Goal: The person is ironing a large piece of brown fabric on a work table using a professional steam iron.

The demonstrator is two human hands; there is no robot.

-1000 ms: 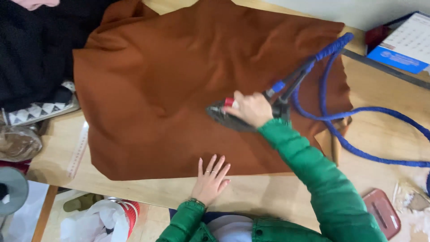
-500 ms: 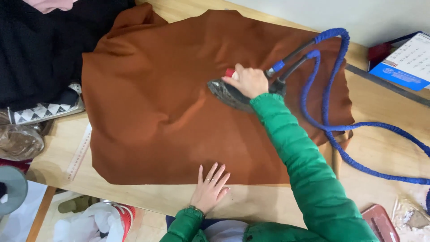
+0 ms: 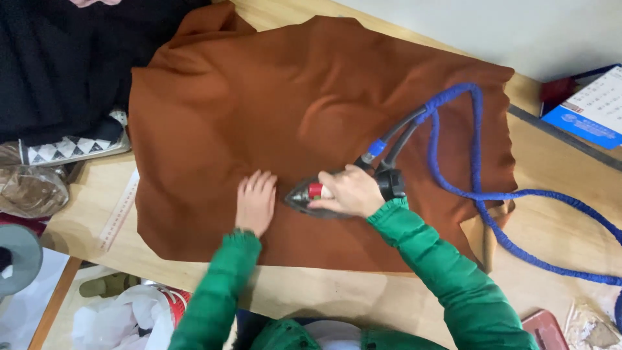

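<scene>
We're gripping the steam iron [image 3: 310, 194] by its handle with the right hand [image 3: 350, 192], near the table's [image 3: 363, 295] front edge. Left hand [image 3: 255, 202] is lying flat and open, pinning the rust-brown fabric [image 3: 278, 110] taut just beside the iron's tip.

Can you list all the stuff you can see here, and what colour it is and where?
cloth: 1, rust brown, spread over the table
iron: 1, dark with a red part, on the cloth near its front edge
hose: 1, blue, running from the iron off to the right
table: 1, pale wood, under it all
ruler: 1, pale, left of the cloth
dark cloth: 1, black, top left
booklet: 1, blue and white, top right
bag: 1, clear, left edge
left hand: flat on the cloth beside the iron
right hand: gripping the iron
</scene>
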